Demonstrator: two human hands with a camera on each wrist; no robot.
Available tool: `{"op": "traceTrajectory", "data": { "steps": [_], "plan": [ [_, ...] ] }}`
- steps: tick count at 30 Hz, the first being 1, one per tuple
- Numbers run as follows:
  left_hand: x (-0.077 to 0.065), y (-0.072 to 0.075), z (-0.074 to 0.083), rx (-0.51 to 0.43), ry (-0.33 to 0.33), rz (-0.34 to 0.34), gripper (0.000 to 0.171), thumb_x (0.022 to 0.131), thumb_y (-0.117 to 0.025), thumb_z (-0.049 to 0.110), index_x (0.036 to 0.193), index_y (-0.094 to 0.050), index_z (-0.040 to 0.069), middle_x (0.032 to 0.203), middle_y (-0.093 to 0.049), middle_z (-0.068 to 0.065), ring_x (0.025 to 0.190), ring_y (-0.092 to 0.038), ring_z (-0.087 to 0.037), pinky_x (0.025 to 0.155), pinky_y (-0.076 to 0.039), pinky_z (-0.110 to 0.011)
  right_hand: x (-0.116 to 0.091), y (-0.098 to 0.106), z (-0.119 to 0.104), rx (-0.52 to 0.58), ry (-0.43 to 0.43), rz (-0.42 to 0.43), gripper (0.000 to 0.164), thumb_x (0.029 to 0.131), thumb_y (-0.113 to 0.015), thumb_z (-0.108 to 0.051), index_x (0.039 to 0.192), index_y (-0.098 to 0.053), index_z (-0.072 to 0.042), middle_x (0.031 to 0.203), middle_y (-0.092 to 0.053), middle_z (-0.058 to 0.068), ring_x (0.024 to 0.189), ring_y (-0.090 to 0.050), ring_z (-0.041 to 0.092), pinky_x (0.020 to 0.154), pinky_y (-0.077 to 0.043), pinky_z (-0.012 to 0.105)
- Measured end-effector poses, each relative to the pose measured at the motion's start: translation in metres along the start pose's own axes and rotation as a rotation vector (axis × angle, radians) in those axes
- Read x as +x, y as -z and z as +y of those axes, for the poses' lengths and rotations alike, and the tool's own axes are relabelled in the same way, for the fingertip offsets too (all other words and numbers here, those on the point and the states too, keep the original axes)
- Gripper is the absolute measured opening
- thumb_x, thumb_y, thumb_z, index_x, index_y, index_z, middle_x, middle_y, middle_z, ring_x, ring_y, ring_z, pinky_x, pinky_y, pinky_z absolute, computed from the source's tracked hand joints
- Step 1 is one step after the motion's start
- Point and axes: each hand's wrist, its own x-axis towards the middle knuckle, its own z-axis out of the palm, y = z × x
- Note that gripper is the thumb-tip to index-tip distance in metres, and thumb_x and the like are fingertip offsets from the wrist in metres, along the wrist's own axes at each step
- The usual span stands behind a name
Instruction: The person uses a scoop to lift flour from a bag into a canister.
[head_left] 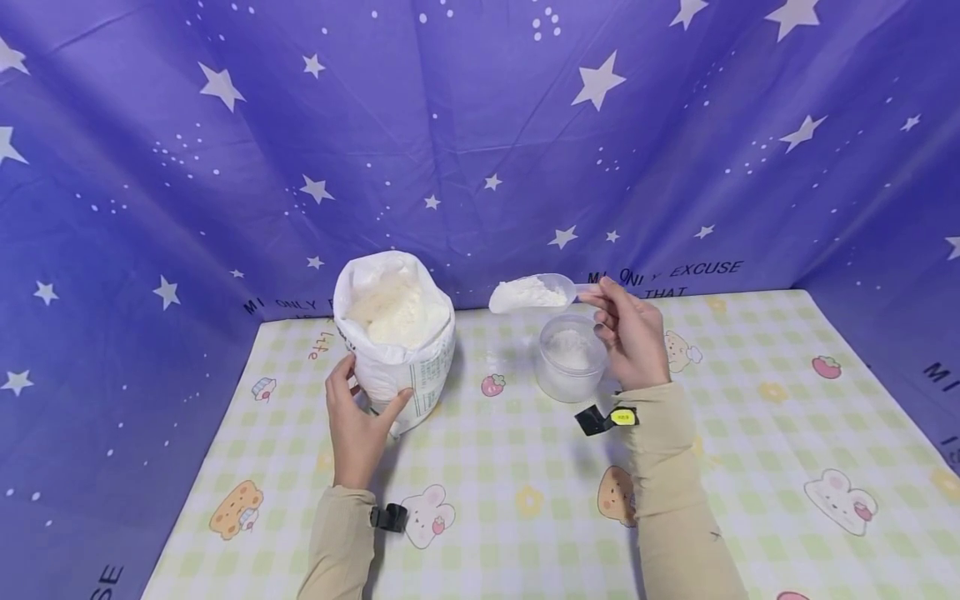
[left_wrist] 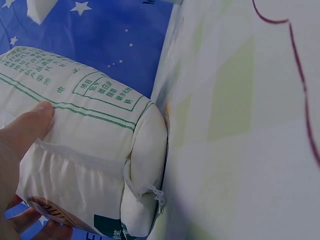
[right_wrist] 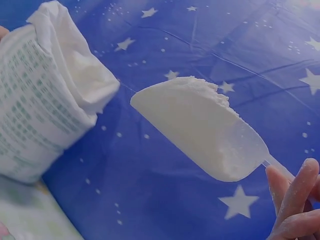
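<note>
An open white bag of flour (head_left: 431,375) stands upright at the back left of the table, its top rolled back and white powder showing inside. My left hand (head_left: 363,425) grips its near side, thumb across the printed front and fingers round the left. In my right hand (head_left: 636,337) is the handle of a clear plastic scoop (right_wrist: 240,150), pinched between thumb and fingers. Heaped flour (right_wrist: 190,95) fills the scoop, which is raised and points left toward the bag. Below the scoop, a clear round tub (head_left: 570,379) with some white powder in it stands by my right hand.
A checked tablecloth (head_left: 487,450) with cartoon prints covers the table. Behind it and at both sides hangs a blue star-patterned curtain (head_left: 450,108), close behind the bag. A black strap (head_left: 390,517) is on the left wrist, another (head_left: 596,419) on the right.
</note>
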Motion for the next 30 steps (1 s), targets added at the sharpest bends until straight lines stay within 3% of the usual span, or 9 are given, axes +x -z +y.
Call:
{"op": "traceTrajectory", "data": {
  "steps": [14,30],
  "plan": [
    [0.0,-0.002,0.002,-0.006,0.012,-0.016,0.094,0.073,-0.09,0.023,0.147,-0.034,0.007,0.142,-0.042,-0.013,0.129,-0.043,-0.026,0.109,-0.043,-0.041,-0.01,0.039,-0.022,0.061,0.068,0.076,0.016,0.093,-0.07,-0.015,0.093,-0.076,0.0,0.081,-0.076,0.008,0.051,-0.052,0.005,0.037,-0.03,0.012],
    [0.0,-0.001,-0.001,-0.004,0.001,0.0,0.094,0.072,-0.09,0.021,0.147,-0.035,0.006,0.14,-0.043,-0.013,0.129,-0.042,-0.024,0.108,-0.043,-0.041,-0.005,0.056,-0.028,-0.123,0.207,0.235,0.016,0.091,-0.073,-0.012,0.084,-0.077,0.002,0.068,-0.074,0.008,0.043,-0.052,0.006,0.033,-0.032,0.012]
  ]
}}
